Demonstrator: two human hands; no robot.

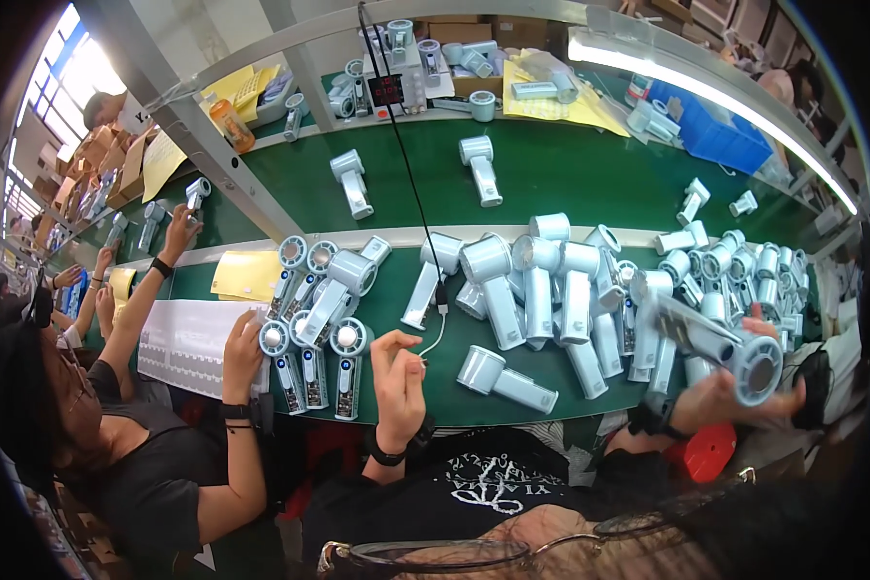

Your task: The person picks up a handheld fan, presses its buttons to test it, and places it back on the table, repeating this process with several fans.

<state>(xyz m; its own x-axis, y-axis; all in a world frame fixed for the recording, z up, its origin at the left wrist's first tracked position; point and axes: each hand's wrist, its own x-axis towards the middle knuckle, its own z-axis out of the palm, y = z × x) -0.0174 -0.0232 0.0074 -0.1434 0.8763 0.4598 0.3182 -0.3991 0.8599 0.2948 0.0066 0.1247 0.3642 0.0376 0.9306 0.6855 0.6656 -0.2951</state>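
Note:
My left hand (pixel 398 387) is raised at the front edge of the bench, its fingers pinching the end of a thin white charging cable (pixel 441 333). That cable joins a black cord (pixel 413 184) hanging from above, with a small red-lit display meter (pixel 387 91) on it. At the right, my right hand (pixel 701 401), smeared by motion, grips a pale blue handheld fan (pixel 759 371) near its round head; the handle points up and left. Between my hands, one handheld fan (pixel 506 380) lies on its side. Beyond it rises a heap of handheld fans (pixel 577 280).
At my left, a co-worker's hand (pixel 243 356) is beside several fans (pixel 311 372) with exposed circuit boards. Another person's fingers (pixel 791 398) show near the fan at right. Beyond a metal rail lies a green belt (pixel 411 188) carrying spaced fans; a blue bin (pixel 710 126) stands behind.

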